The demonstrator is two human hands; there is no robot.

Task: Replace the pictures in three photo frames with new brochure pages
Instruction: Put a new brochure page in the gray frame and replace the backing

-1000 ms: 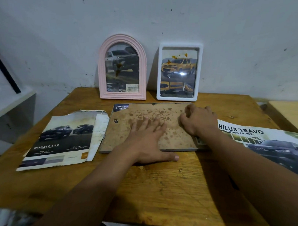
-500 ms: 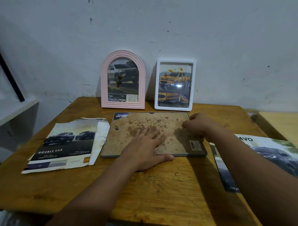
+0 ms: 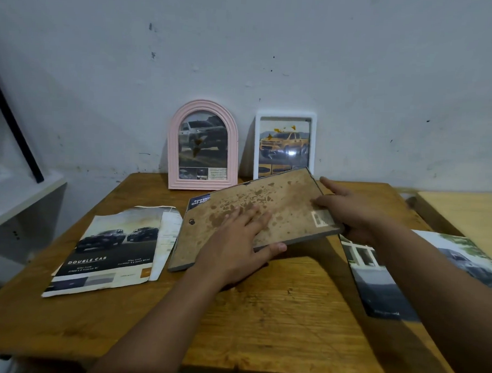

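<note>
Tilting face-down frame [image 3: 263,212] — long axis ran left-right; right hand [image 3: 348,216] gripped raised right end, left hand [image 3: 236,242] pressed flat, thumb under near edge.

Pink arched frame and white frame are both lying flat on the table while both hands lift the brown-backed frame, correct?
Not flat: the head view shows the pink arched frame and white frame standing upright against the wall. Both hands, left and right, do lift the brown-backed frame.

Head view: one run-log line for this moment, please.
step: third frame lifted | brown-backed frame face-down, right end raised | left hand flat on backing | right hand grips right edge | pink frame, white frame against wall
</note>
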